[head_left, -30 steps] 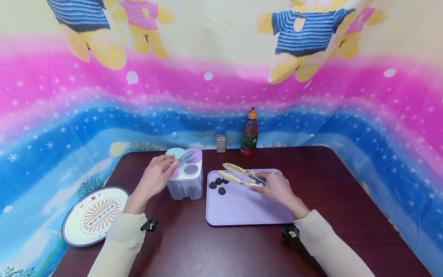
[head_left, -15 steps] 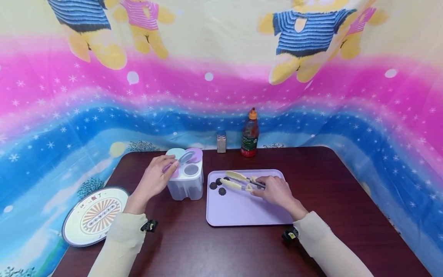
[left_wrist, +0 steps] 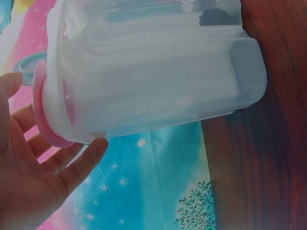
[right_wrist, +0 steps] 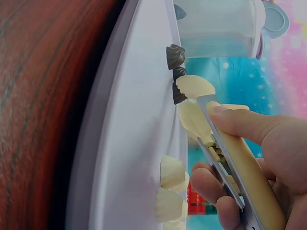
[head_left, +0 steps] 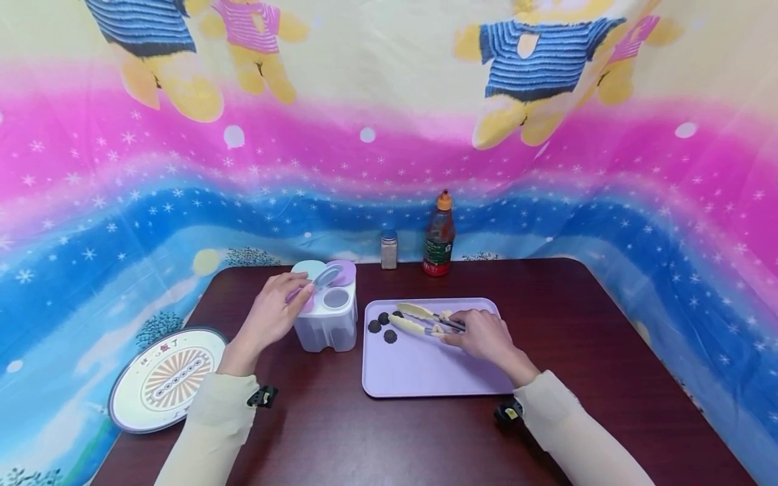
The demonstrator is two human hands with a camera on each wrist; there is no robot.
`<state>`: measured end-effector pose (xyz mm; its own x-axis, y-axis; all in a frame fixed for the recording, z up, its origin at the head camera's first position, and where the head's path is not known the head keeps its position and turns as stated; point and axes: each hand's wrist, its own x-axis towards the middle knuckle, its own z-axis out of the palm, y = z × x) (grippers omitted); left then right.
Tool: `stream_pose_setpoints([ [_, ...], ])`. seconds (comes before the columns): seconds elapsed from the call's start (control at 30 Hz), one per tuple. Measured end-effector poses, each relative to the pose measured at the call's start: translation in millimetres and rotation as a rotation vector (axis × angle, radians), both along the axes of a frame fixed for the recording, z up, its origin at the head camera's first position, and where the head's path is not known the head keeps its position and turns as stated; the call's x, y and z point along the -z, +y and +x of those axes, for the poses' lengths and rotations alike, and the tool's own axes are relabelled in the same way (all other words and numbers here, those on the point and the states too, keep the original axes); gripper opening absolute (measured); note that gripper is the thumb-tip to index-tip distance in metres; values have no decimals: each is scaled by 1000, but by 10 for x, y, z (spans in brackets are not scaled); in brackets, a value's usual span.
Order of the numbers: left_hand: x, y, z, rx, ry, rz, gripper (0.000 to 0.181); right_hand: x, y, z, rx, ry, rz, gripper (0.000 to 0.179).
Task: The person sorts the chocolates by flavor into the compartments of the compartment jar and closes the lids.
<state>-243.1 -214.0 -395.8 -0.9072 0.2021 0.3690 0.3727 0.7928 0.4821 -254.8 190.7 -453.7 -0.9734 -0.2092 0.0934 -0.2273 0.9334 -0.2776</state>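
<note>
My left hand (head_left: 276,307) is at a translucent container (head_left: 328,329) with several round compartment lids. Its thumb touches a raised grey-blue lid (head_left: 327,275), beside an uncovered round opening; in the left wrist view its extended fingers lie along the pink lid (left_wrist: 41,103) and the container's edge. A dark piece (left_wrist: 216,17) shows through the container wall. My right hand (head_left: 485,334) grips metal tongs with cream tips (head_left: 406,325), spread apart low over a lilac tray (head_left: 425,378). The tips are right at several dark fluted pieces (head_left: 390,335). Cream fluted pieces (right_wrist: 171,203) sit nearer my hand.
A patterned oval plate (head_left: 176,378) lies at the table's left edge. Behind the tray stand a small blue-capped shaker (head_left: 389,251) and a sauce bottle with an orange cap (head_left: 439,243). A printed cloth (head_left: 365,169) hangs around the table's back and sides.
The tongs have come down toward the tray, their tips shifting slightly right and down beside the dark pieces. My left hand and the raised lid have stayed in place.
</note>
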Motion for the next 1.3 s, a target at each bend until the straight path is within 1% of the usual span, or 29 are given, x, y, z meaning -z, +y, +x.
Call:
stream_pose_setpoints([
  [0.3,13,-5,-10,0,-3,4,47,8,-12,7,-10,17,20,45],
  [0.5,15,-4,-9,1,-3,3,47,16,-2,10,-5,17,11,45],
  [0.73,10,-4,-9,1,-4,2,47,12,27,11,17,-24,-20,47],
  [0.83,5,-1,-8,2,7,4,46,4,42,15,16,-32,-36,47],
  [1.0,-6,10,-7,5,25,7,43,-39,49,37,11,-32,-71,47],
  [1.3,9,0,-14,0,12,6,45,-173,-17,77,-4,-13,-143,51],
])
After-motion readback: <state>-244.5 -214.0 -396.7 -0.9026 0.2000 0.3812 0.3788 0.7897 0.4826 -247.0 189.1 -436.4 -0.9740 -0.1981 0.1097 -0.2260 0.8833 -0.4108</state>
